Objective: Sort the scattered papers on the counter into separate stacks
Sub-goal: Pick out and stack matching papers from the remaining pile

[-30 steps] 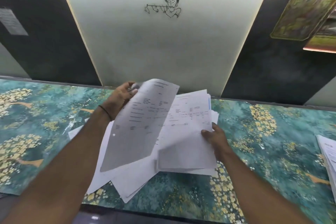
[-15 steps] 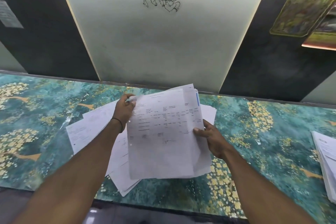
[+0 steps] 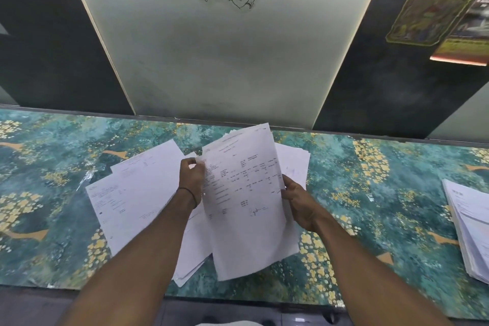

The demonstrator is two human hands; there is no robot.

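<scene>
Hands hold printed sheaf above bench centre: left hand pinches left edge, right hand grips right edge. Loose papers lie beneath, spreading left; separate stack at bench's right end.

Left hand and right hand are gripping a printed sheaf by its side edges, above the table. Loose papers are lying spread on the left; a separate stack is sitting at the right edge.
</scene>
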